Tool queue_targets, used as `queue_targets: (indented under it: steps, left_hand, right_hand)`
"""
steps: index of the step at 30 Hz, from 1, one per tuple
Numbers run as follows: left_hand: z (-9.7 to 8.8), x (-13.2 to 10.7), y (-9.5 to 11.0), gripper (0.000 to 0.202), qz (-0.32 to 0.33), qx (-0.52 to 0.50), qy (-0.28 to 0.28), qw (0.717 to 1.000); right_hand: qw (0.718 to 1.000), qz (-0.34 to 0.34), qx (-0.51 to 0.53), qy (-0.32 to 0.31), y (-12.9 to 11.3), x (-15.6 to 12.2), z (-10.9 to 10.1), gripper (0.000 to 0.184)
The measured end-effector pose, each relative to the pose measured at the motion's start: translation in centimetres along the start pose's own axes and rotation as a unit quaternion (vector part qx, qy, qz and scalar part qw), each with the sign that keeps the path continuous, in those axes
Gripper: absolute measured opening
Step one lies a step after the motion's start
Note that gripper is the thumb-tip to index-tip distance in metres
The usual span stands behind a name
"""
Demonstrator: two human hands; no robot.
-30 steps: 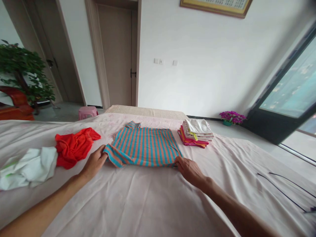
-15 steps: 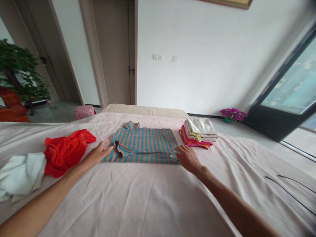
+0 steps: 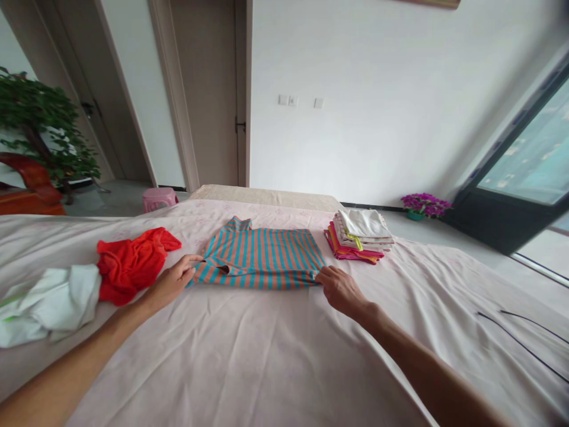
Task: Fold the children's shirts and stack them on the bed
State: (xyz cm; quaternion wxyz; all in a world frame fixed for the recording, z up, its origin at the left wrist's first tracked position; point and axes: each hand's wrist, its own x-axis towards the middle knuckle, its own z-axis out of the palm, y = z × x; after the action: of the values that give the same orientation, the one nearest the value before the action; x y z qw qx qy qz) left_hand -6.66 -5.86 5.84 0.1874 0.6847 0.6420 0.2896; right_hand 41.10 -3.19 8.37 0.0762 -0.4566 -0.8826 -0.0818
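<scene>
A striped orange-and-teal shirt (image 3: 262, 258) lies partly folded on the pink bed sheet (image 3: 267, 356). My left hand (image 3: 171, 281) pinches its near left corner, where the sleeve is tucked in. At the near right corner my right hand (image 3: 340, 289) has its fingers curled on the hem. Both forearms reach in from the bottom of the view.
A red garment (image 3: 131, 264) and a crumpled white one (image 3: 48, 302) lie to the left. A stack of folded clothes (image 3: 358, 234) sits right of the shirt. Black cords (image 3: 524, 344) lie far right. Beyond the bed are a pink stool (image 3: 157, 198), a plant (image 3: 40, 124) and a door.
The left sleeve has been folded inward onto the shirt's body, and both hands have slid along the near edge to its corners. The camera shifted slightly.
</scene>
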Motion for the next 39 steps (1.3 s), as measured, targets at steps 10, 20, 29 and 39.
queue_targets:
  steps: [10,20,29,39]
  left_hand:
    - [-1.4,-4.2,0.8,0.041,-0.003,0.098,-0.066,0.993]
    - [-1.0,-1.0,4.6,0.027,0.099,0.174,-0.138,0.970]
    - [0.2,-1.6,7.3,0.013,0.084,0.254,-0.098,0.958]
    - [1.2,0.9,9.0,0.014,0.047,0.228,-0.066,0.970]
  right_hand:
    - [0.985,0.029,0.168,-0.026,-1.9,-2.4,-3.8,0.019]
    - [0.989,-0.047,0.134,-0.048,-7.4,2.9,-1.8,0.020]
    - [0.987,-0.024,0.158,0.011,-7.8,3.0,1.9,0.017]
    - [0.983,-0.017,0.180,0.019,-7.6,2.8,2.4,0.017]
